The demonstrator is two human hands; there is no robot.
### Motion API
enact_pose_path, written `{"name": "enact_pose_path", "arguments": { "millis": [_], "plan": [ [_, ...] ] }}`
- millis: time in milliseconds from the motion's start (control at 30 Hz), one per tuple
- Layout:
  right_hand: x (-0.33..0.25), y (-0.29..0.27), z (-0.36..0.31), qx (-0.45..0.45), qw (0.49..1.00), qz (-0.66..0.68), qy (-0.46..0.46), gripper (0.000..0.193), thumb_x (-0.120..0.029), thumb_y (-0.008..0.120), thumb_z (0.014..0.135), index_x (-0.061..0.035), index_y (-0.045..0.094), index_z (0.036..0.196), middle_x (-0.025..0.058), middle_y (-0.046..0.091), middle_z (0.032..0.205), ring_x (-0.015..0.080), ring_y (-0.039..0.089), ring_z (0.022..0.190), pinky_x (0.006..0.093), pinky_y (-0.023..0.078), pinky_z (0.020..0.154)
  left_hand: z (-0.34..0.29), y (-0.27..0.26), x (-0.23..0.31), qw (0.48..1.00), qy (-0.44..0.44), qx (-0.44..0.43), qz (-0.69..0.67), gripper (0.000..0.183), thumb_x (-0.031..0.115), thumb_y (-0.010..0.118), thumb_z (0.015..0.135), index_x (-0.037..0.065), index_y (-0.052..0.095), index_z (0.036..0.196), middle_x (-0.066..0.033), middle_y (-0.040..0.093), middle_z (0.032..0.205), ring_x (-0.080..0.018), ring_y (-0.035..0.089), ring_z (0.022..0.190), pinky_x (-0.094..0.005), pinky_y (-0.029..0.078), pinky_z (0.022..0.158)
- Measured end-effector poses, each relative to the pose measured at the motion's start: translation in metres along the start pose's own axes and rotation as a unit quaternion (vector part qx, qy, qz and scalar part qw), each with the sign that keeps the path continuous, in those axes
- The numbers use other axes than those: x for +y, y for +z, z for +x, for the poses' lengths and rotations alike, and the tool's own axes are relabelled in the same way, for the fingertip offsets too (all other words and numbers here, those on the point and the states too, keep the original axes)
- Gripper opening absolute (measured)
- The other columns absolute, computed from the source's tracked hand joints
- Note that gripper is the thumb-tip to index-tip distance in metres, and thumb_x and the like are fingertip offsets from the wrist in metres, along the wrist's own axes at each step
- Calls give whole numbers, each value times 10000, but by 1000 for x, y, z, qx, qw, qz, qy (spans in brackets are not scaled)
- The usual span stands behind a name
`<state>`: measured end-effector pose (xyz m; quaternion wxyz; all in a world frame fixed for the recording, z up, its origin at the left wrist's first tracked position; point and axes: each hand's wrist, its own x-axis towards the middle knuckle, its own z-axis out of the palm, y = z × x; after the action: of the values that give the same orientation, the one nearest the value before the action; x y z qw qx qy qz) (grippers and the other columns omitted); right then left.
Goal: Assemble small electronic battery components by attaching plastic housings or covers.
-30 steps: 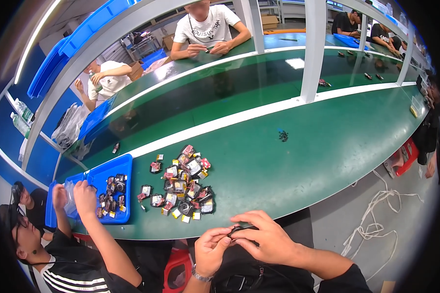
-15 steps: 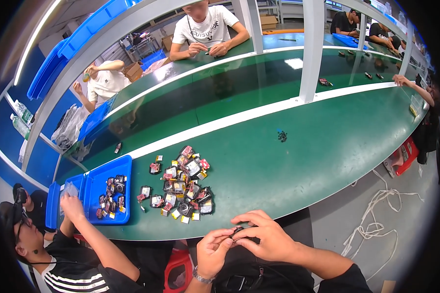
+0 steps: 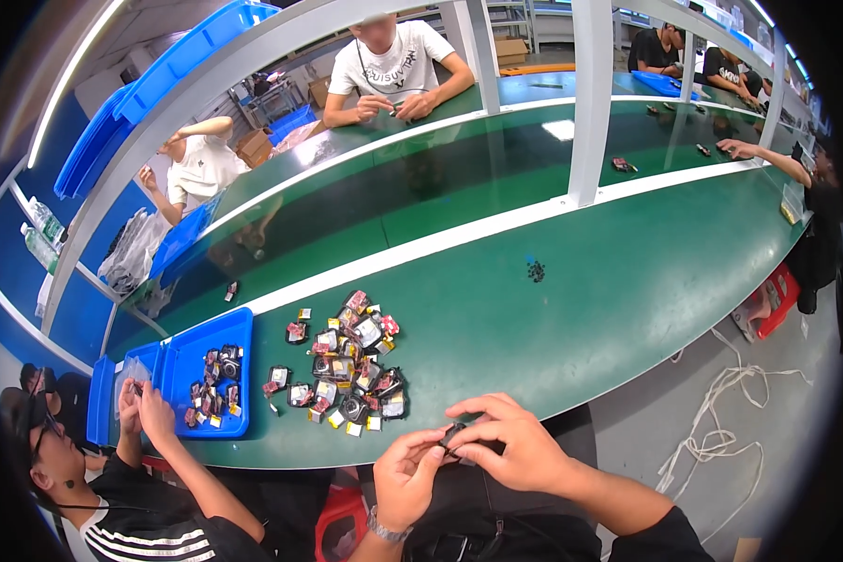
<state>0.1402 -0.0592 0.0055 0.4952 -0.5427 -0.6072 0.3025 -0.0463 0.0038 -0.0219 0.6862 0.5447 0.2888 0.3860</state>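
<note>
Just off the near edge of the green table, I hold a small black part (image 3: 452,436) between both hands. My left hand (image 3: 408,478), with a metal watch band at the wrist, pinches it from the left. My right hand (image 3: 512,444) closes thumb and fingers on its other side. Fingers cover most of the part, so its exact kind does not show. Left of my hands lies a heap of small black device housings (image 3: 351,361) with red circuit boards and silver, yellow-edged battery packs. Farther out sits a little cluster of tiny black pieces (image 3: 536,272).
A blue tray (image 3: 245,375) with more housings stands at the left, where a co-worker's hands (image 3: 148,409) work beside it. White posts (image 3: 590,112) rise from the rail across the green table (image 3: 496,328). White cables (image 3: 717,421) lie on the floor at right.
My hands still hold the black part, with slight finger shifts. At left, the co-worker's hands have come together over the tray's edge. A far-right person's hand has reached leftward across the rail.
</note>
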Motion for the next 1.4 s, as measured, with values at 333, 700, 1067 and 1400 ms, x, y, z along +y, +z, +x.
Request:
{"name": "enact_pose_path", "arguments": {
  "millis": [333, 700, 1067, 1400],
  "plan": [
    [16, 6, 6, 104, 994, 12, 22, 107, -101, 714, 894, -81, 760, 989, 86, 676, 1217, 284, 605, 1149, 393, 485, 984, 32, 7, -5, 995, 49, -22, 80, 177, -67, 601, 966, -83, 616, 1142, -189, 682, 1222, -215, 700, 1059, -321, 596, 905],
    [15, 8, 2, 118, 993, -4, 21, 135, -82, 723, 882, -73, 775, 1007, 89, 675, 1205, 279, 609, 1116, 383, 501, 952, 36, 11, -3, 978, 112, 27, 175, 117, -58, 672, 909, -83, 698, 1020, -190, 698, 1216, -181, 728, 939, -286, 633, 756],
    [13, 13, 4, 125, 992, -25, 13, 162, -34, 753, 842, -69, 785, 997, 87, 688, 1188, 246, 627, 1067, 362, 516, 932, 32, 9, 0, 962, 122, 32, 241, 129, -61, 682, 899, -89, 714, 1020, -191, 706, 1182, -191, 730, 943, -289, 632, 770],
    [21, 7, 1, 118, 991, -60, -3, 166, -83, 718, 870, -74, 765, 1029, 103, 672, 1226, 318, 595, 1142, 413, 481, 991, 39, 12, -9, 952, 143, 37, 267, 102, -9, 716, 864, -49, 740, 955, -174, 751, 1073, -201, 743, 875, -305, 617, 726]
  ]
}}
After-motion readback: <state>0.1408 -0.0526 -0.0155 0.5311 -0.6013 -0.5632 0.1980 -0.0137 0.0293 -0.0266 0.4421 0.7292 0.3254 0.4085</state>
